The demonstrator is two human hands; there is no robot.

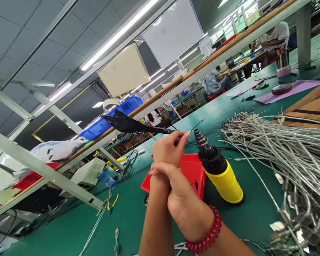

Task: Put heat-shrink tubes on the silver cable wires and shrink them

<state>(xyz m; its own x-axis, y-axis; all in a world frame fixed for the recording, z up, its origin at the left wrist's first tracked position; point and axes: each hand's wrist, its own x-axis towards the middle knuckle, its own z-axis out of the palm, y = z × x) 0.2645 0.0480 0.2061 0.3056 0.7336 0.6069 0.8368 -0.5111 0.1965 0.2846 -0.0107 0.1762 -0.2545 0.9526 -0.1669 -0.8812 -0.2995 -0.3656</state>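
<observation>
My left hand (167, 151) pinches a thin black strand (197, 125) near the heat gun (224, 181) while my right hand (182, 202) clasps my left wrist (158, 185), so the strand seems picked up, the cables (272, 142) at right untouched.

The green worktop (64, 234) carries a red tray (189, 169) and an upright yellow heat gun (224, 181) mid-surface, silvery cables (290, 142) heaped toward its right edge, yellow-handled pliers (115, 200) toward its left, and a blue can (106, 179) and pen cup (283, 70) near its far edge.
</observation>
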